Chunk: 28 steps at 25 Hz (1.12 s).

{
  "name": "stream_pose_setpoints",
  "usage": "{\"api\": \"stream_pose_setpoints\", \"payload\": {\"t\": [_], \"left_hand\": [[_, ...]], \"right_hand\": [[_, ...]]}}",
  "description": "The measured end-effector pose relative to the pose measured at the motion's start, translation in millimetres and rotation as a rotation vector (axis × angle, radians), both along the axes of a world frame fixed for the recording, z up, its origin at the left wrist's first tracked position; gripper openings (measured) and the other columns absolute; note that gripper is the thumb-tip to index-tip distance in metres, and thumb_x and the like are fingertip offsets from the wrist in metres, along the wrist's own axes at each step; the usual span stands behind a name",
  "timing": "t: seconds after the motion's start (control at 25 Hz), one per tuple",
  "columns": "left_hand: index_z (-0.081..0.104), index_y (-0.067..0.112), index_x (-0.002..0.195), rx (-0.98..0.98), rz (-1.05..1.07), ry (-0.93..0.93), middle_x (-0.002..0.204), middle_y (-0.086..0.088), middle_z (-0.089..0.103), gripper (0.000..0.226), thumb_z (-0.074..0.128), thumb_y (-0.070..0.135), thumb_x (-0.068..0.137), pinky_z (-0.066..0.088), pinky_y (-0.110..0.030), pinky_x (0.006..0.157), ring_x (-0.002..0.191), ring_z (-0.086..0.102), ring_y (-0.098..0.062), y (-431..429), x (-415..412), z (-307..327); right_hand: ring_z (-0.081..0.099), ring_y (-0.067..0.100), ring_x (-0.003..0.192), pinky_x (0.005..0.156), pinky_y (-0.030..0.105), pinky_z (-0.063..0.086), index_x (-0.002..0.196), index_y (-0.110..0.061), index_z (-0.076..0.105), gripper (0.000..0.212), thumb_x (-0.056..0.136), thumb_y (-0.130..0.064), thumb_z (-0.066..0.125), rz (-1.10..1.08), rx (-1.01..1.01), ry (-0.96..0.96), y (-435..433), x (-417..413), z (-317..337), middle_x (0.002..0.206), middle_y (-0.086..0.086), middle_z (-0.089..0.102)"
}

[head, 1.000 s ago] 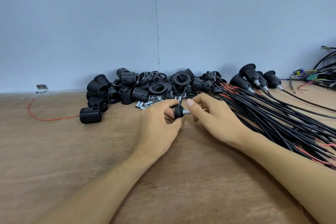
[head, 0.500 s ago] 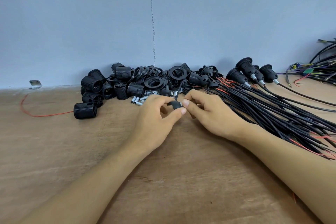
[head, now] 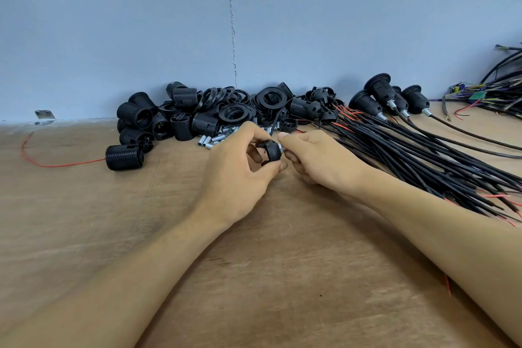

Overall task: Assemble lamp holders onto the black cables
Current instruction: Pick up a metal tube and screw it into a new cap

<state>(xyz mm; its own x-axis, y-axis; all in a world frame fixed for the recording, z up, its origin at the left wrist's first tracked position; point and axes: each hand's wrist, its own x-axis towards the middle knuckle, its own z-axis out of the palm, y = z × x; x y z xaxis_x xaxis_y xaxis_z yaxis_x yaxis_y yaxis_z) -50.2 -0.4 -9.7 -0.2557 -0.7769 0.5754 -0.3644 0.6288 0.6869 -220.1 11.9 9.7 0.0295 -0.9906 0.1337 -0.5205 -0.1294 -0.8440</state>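
Observation:
My left hand (head: 237,169) pinches a small black lamp holder cap (head: 271,151) between thumb and fingers, just above the wooden table (head: 268,277). My right hand (head: 316,158) meets it from the right, fingertips curled on the small metal tube (head: 281,146) at the cap's end. A thin black cable (head: 275,121) runs up from the cap toward the parts pile. A big bundle of black cables (head: 423,155) with red wire ends fans out to the right of my right hand.
A heap of black threaded lamp holder bodies and rings (head: 214,114) lies along the blue wall, with small metal tubes (head: 217,138) in front. Three assembled holders on cables (head: 389,99) sit at the back right. A loose red wire (head: 56,164) lies left. Mixed coloured wires (head: 491,93) fill the far right.
Both hands stayed together at the table's middle, turning the cap; its metal tube end is more covered by my right fingertips. The camera shifted slightly.

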Motion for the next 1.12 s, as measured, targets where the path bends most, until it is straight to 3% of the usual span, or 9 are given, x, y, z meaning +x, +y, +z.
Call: {"api": "stream_pose_setpoints", "payload": {"t": [0.12,0.24,0.36,0.6,0.68,0.76,1.0,1.08,1.12], "left_hand": [[0.062,0.035,0.093,-0.046,0.037,-0.004,0.087,0.024,0.066,0.033,0.088,0.028,0.075,0.043,-0.011,0.062,0.069,0.059,0.0,0.8,-0.4,0.1],[0.069,0.035,0.092,0.053,-0.011,0.061,0.081,0.022,0.071,0.012,0.077,0.042,0.085,0.047,-0.012,0.06,0.069,0.066,-0.003,4.5,-1.4,3.3],[0.074,0.032,0.085,0.145,-0.09,0.111,0.075,0.015,0.074,0.03,0.058,0.056,0.091,0.05,-0.017,0.059,0.064,0.067,-0.004,6.7,-0.6,7.4],[0.075,0.029,0.074,0.455,-0.212,0.278,0.078,-0.003,0.076,0.034,0.061,0.05,0.097,0.047,-0.021,0.053,0.057,0.065,-0.016,3.2,2.9,12.5],[0.076,0.029,0.08,0.483,-0.204,0.29,0.08,0.0,0.077,0.024,0.068,0.049,0.091,0.047,-0.019,0.054,0.06,0.065,-0.012,3.2,1.1,11.7],[0.074,0.03,0.089,0.395,-0.163,0.281,0.081,0.01,0.076,0.011,0.077,0.039,0.085,0.049,-0.016,0.06,0.066,0.065,-0.004,4.1,-1.8,9.7],[0.06,0.039,0.091,-0.045,0.001,0.024,0.088,0.033,0.06,0.036,0.087,0.02,0.076,0.04,-0.008,0.068,0.075,0.056,0.003,7.9,-2.9,7.0],[0.06,0.04,0.091,-0.102,0.039,-0.004,0.092,0.037,0.059,0.037,0.087,0.022,0.075,0.039,-0.007,0.072,0.084,0.057,0.004,8.4,-3.4,6.3],[0.061,0.039,0.09,-0.077,0.043,0.017,0.091,0.035,0.061,0.035,0.088,0.024,0.074,0.04,-0.006,0.071,0.082,0.059,0.003,8.4,-4.1,4.8]], "right_hand": [[0.032,0.005,0.043,0.058,0.032,0.027,0.057,-0.018,0.041,0.055,0.101,-0.05,0.042,-0.025,-0.046,0.035,4.4,2.7,1.7,0.045,-0.012,0.04],[0.038,0.004,0.055,0.059,0.03,0.033,0.07,-0.005,0.046,0.049,0.106,-0.038,0.043,-0.017,-0.283,0.139,11.9,1.3,1.7,0.058,-0.007,0.047],[0.04,0.005,0.058,0.058,0.022,0.033,0.078,-0.008,0.054,0.037,0.106,-0.03,0.046,0.026,-0.404,0.171,14.5,-3.2,3.4,0.063,-0.006,0.053],[0.042,0.004,0.059,0.056,0.017,0.032,0.083,-0.016,0.057,0.029,0.104,-0.034,0.049,0.024,-0.427,0.202,13.9,-3.3,1.0,0.063,-0.012,0.047],[0.04,0.004,0.059,0.057,0.018,0.033,0.077,-0.012,0.053,0.036,0.105,-0.034,0.048,0.015,-0.386,0.175,11.8,-3.1,0.9,0.062,-0.012,0.044],[0.036,0.004,0.056,0.055,0.019,0.031,0.069,-0.012,0.046,0.045,0.105,-0.038,0.045,-0.012,-0.309,0.145,10.4,-1.4,1.8,0.059,-0.012,0.041],[0.026,0.01,0.047,0.056,0.031,0.023,0.054,-0.022,0.034,0.054,0.102,-0.047,0.041,-0.061,0.01,-0.004,5.2,2.8,6.4,0.047,-0.012,0.031],[0.03,0.011,0.045,0.055,0.031,0.026,0.052,-0.021,0.038,0.056,0.101,-0.049,0.04,-0.075,0.058,-0.074,8.0,6.3,8.5,0.047,-0.011,0.036],[0.036,0.011,0.046,0.056,0.031,0.031,0.055,-0.018,0.042,0.057,0.101,-0.051,0.037,-0.117,0.021,0.002,9.4,6.0,8.2,0.049,-0.01,0.043]]}}
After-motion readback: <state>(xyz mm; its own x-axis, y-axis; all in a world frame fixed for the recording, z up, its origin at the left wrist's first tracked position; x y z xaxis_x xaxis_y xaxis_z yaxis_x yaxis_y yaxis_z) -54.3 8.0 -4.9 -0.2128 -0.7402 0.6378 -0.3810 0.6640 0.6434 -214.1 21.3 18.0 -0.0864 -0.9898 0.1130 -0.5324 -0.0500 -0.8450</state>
